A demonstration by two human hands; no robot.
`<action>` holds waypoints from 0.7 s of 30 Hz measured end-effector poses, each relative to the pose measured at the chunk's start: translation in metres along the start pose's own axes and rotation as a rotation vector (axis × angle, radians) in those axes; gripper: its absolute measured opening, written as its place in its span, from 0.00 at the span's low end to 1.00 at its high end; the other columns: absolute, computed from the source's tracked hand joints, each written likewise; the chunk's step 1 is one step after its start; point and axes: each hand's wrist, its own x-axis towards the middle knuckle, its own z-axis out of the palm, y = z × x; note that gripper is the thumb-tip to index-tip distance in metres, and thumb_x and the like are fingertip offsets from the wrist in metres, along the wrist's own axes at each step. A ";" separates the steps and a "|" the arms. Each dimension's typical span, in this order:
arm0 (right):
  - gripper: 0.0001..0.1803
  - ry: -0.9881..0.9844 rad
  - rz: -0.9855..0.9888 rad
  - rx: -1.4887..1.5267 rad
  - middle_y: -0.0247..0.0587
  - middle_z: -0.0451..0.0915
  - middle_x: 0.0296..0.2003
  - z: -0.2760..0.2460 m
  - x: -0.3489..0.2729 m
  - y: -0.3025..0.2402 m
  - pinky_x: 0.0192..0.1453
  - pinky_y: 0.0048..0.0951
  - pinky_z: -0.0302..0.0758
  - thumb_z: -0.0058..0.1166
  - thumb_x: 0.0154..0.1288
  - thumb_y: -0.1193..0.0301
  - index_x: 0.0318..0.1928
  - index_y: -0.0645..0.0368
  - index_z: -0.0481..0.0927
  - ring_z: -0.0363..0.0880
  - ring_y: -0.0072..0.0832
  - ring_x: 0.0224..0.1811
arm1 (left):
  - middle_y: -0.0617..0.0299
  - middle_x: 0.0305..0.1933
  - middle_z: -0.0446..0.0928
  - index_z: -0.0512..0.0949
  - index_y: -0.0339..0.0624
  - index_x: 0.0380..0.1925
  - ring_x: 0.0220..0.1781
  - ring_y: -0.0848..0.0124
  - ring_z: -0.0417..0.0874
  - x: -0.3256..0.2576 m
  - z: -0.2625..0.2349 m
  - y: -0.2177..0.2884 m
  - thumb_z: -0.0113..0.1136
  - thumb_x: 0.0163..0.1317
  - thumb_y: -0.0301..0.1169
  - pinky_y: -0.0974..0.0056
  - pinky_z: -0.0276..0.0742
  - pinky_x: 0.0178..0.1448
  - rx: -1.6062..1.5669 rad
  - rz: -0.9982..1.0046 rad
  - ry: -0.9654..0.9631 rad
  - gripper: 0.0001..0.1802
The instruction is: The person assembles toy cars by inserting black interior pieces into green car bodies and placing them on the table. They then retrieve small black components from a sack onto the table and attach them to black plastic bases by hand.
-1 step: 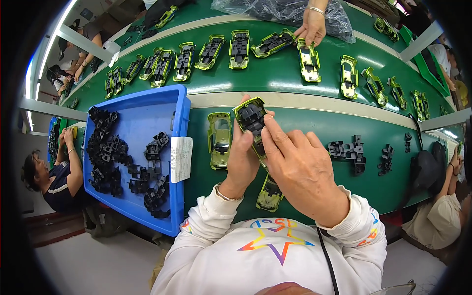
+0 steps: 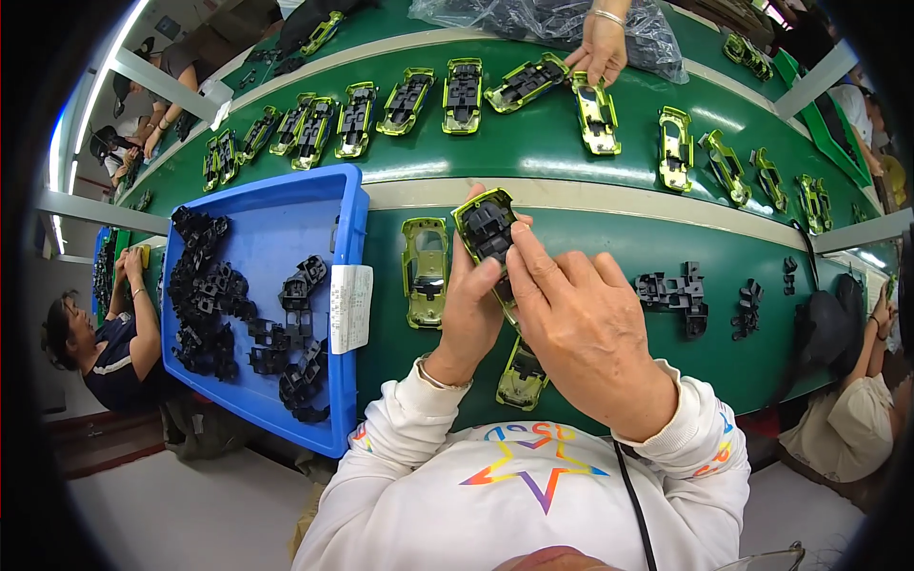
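Note:
Palm up, my left hand (image 2: 470,319) is closed round a yellow-green toy car body (image 2: 489,221), its hollow underside facing up with a black plastic interior part seated in it. The fingers of my right hand (image 2: 588,333) press on the lower part of that car body and cover it. Just left of my hands lies a car body shell (image 2: 425,274) without a black insert. Partly hidden under my right hand is another shell (image 2: 522,375). Loose black plastic parts (image 2: 676,293) lie to the right on the green table.
A blue bin (image 2: 350,224) holding many black parts (image 2: 205,276) stands at the left. Beyond a pale strip, a row of car bodies (image 2: 464,95) lines the green surface. A co-worker's hand (image 2: 605,46) touches one car body (image 2: 597,119) there. Clear plastic wrap (image 2: 657,43) lies behind.
The co-worker's hand has shifted slightly to the left with the car body it touches. My left thumb has moved a little; my hands otherwise stay in place.

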 end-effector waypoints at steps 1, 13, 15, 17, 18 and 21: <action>0.26 0.001 0.000 0.000 0.48 0.76 0.60 0.000 0.000 0.000 0.50 0.36 0.76 0.65 0.50 0.74 0.52 0.70 0.79 0.77 0.33 0.39 | 0.51 0.63 0.71 0.46 0.44 0.78 0.64 0.63 0.74 0.000 0.000 0.001 0.47 0.70 0.38 0.57 0.67 0.72 0.000 0.001 0.000 0.39; 0.31 0.032 0.030 0.139 0.38 0.79 0.59 0.018 -0.005 0.010 0.78 0.51 0.49 0.70 0.50 0.68 0.56 0.62 0.79 0.73 0.35 0.63 | 0.50 0.63 0.73 0.60 0.39 0.66 0.61 0.62 0.77 -0.002 0.003 0.004 0.49 0.58 0.25 0.57 0.75 0.67 -0.017 -0.131 0.163 0.32; 0.30 0.047 0.006 0.312 0.36 0.79 0.59 0.017 -0.003 0.023 0.79 0.53 0.48 0.70 0.53 0.68 0.58 0.58 0.78 0.74 0.36 0.62 | 0.50 0.63 0.73 0.61 0.39 0.65 0.61 0.62 0.77 -0.002 0.003 0.005 0.50 0.56 0.24 0.56 0.75 0.67 0.024 -0.117 0.178 0.32; 0.31 0.004 0.026 0.406 0.35 0.79 0.60 0.013 -0.003 0.037 0.78 0.56 0.49 0.68 0.56 0.70 0.62 0.55 0.76 0.74 0.36 0.62 | 0.50 0.61 0.73 0.62 0.39 0.63 0.62 0.59 0.78 0.000 0.005 0.006 0.50 0.56 0.22 0.54 0.76 0.67 -0.029 -0.135 0.166 0.32; 0.32 0.012 0.048 0.595 0.40 0.79 0.58 0.014 -0.004 0.048 0.77 0.50 0.53 0.67 0.58 0.71 0.64 0.56 0.74 0.74 0.38 0.61 | 0.50 0.61 0.74 0.62 0.38 0.64 0.61 0.58 0.78 0.002 0.005 0.006 0.50 0.55 0.22 0.53 0.77 0.66 -0.035 -0.170 0.151 0.32; 0.31 0.094 0.155 0.823 0.45 0.80 0.57 0.017 -0.017 0.067 0.70 0.37 0.66 0.64 0.61 0.75 0.66 0.58 0.73 0.76 0.39 0.59 | 0.49 0.60 0.75 0.62 0.38 0.65 0.60 0.56 0.80 0.011 0.013 0.006 0.51 0.54 0.23 0.51 0.79 0.63 -0.049 -0.178 0.153 0.34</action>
